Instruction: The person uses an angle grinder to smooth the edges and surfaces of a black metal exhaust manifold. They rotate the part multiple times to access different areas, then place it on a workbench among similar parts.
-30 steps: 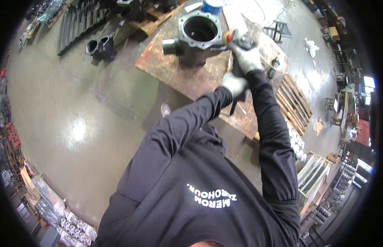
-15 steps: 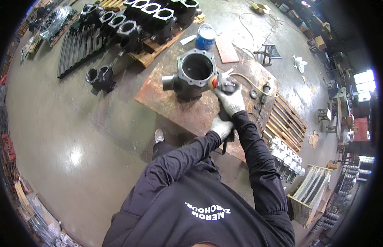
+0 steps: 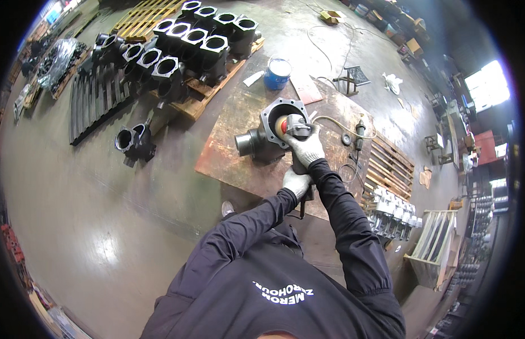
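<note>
Grinder (image 3: 298, 129) moved: half a second ago its disc (image 3: 280, 127) sat at the flange's right outer side, now it's over the mouth of the black casting (image 3: 268, 151), within the rim outline. Contact with the bore wall: can't tell.

Right hand (image 3: 308, 148), gloved, wrapped round the grinder near its head. Left hand (image 3: 296, 182), gloved, closed round the rear of the body, some fingers hidden. Both grips narrow, holding the same tool.

Casting stands on the bench (image 3: 220, 161), bolt-holed flange up, stub pipe pointing left. Bench surface shows between stub and left corner, more between casting and front edge. Left hand is near that front edge; dark cord hangs below it.

Far side of the flange: blue bucket (image 3: 278, 74) and flat reddish board (image 3: 306, 90), both apart from the casting. Right of the hands: loose round disc (image 3: 346, 139) and a cylindrical tool (image 3: 361, 130), near the bench's right edge. Slatted pallet (image 3: 389, 166) sits just past that edge. Floor (image 3: 155, 209) spreads wide off the left corner, running out to a lone casting (image 3: 135, 144).
</note>
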`<state>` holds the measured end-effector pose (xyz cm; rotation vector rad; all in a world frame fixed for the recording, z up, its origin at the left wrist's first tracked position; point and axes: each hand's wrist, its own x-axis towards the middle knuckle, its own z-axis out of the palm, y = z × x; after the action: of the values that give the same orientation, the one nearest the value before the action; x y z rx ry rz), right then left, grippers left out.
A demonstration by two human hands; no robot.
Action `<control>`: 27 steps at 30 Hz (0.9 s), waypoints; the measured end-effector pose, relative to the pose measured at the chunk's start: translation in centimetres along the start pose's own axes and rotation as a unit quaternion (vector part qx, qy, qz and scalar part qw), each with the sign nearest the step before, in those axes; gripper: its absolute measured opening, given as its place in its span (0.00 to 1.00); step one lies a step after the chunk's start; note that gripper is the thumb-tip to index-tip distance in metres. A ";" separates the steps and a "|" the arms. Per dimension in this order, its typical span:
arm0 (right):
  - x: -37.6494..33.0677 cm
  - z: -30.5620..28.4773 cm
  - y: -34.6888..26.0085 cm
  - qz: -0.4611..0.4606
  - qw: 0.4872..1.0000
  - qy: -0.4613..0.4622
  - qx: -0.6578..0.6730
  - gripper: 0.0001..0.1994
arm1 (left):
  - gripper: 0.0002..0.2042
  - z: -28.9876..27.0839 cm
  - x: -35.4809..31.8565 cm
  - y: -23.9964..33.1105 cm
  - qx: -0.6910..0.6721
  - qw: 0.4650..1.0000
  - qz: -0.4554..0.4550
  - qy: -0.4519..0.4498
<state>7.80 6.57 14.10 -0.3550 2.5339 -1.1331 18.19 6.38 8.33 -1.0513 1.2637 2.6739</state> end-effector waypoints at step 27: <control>3.6 1.4 -3.1 0.054 0.950 -0.199 -0.234 0.57 | 0.10 -3.3 7.5 -0.7 -0.019 0.999 0.010 0.027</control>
<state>5.35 2.31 14.84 -0.4955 2.3874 -0.3545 14.43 2.54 2.07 -1.1291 1.2434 2.7121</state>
